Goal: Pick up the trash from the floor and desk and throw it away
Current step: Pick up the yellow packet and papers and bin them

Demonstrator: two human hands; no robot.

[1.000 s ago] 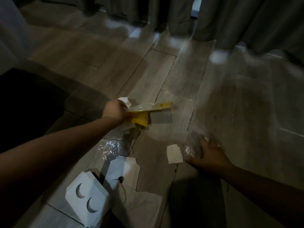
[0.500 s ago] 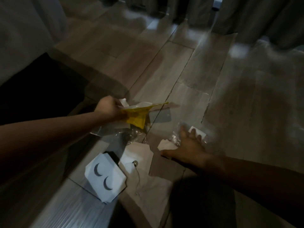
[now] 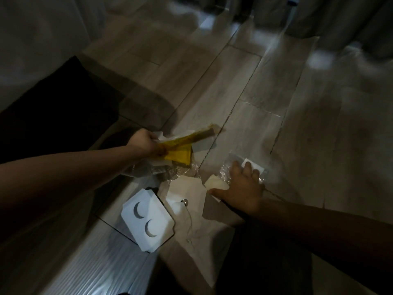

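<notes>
My left hand (image 3: 143,142) grips a bundle of trash above the wooden floor: a yellow wrapper (image 3: 180,155) with white paper and clear plastic hanging under it. My right hand (image 3: 240,186) lies spread on the floor with straight fingers, pressing a clear plastic bag (image 3: 236,165) that holds a white label (image 3: 254,166). A small cream paper scrap (image 3: 214,182) sits under my right thumb. A white cardboard insert (image 3: 146,222) with two crescent cut-outs lies on the floor nearer to me, beside a pale paper sheet (image 3: 189,194) with a small metal stud and string.
Crumpled clear plastic (image 3: 178,173) lies between my hands. A dark block of furniture (image 3: 57,116) stands at the left, a pale wall behind it. Grey curtains (image 3: 340,20) hang along the far edge. Open floorboards stretch to the right and far side.
My right hand slid from the paper scrap forward onto the clear plastic bag and spread flat on it. My left hand kept its hold on the yellow bundle. The view shifted.
</notes>
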